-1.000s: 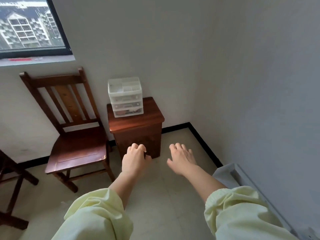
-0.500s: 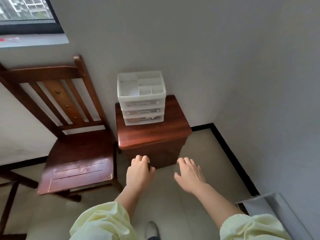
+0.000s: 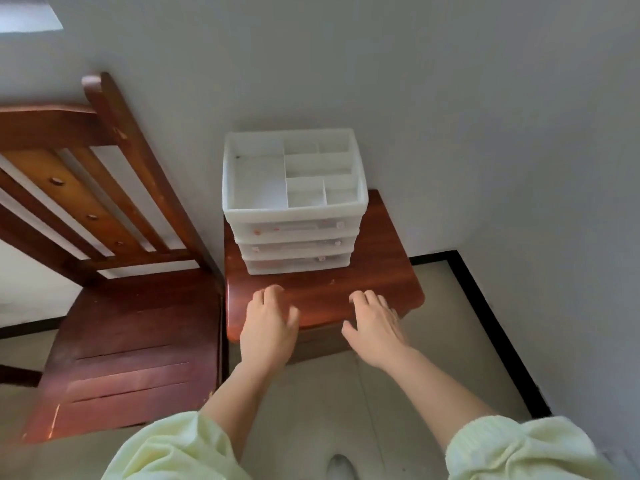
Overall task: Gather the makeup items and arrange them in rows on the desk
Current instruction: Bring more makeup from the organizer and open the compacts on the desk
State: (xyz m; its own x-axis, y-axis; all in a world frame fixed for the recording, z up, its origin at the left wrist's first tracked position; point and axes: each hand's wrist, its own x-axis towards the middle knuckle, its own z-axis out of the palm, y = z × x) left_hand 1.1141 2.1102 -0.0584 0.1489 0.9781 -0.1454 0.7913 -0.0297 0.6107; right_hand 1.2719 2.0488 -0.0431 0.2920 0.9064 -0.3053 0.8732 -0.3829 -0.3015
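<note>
In the centre of the head view, both hands are empty at the front edge of the wooden side table (image 3: pixel 381 275). The left hand (image 3: pixel 268 327) is loosely curled and the right hand (image 3: pixel 375 329) is spread and relaxed. I cannot tell whether they touch the wood.

The best approach is probably to steady the white drawer organizer (image 3: pixel 294 202) with one hand and pull a drawer straight out with the other.

The makeup items (image 3: pixel 257 232) show only as blurred pink flecks behind the cloudy drawer fronts. No desk is in frame.

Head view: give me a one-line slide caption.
Left hand and right hand, both empty, hover over a small wooden stand before a white drawer organizer, wooden chair alongside.
</note>
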